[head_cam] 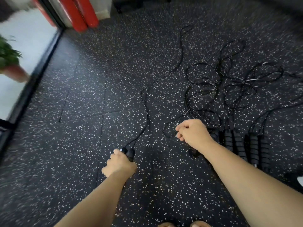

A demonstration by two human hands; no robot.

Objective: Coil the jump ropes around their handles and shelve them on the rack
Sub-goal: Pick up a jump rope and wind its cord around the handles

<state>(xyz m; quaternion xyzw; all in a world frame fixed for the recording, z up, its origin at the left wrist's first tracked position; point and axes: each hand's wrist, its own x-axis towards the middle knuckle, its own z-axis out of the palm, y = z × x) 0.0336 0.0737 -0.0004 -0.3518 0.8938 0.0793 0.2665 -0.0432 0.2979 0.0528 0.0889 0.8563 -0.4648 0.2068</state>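
Two bare toes [200, 224] at the near edge, on the black speckled rubber floor [78, 122]; both forearms reach forward and down.

Left grip [120, 166]: fingers wrapped tight round a pair of black handles [128, 154] held side by side, thumb lying along the top; the handle ends poke out past the knuckles, close above the floor.

Their rope [146, 112] runs from those handles away across the floor in a loose wavy line, uncoiled, its far end well off toward the back.

Right grip [193, 133]: further out and to the right, fingers curled in, knuckles up, low over a small rope loop; cannot tell whether it pinches the rope or holds nothing.

Just right of that hand, a row of foam handles [237, 145] lies on the floor, side by side and roughly parallel.

Beyond them, a tangle of black ropes [229, 89], loops crossing, none wound.

Far left: a potted plant [8, 54], blurred; at the back, red padded cylinders [82, 13].
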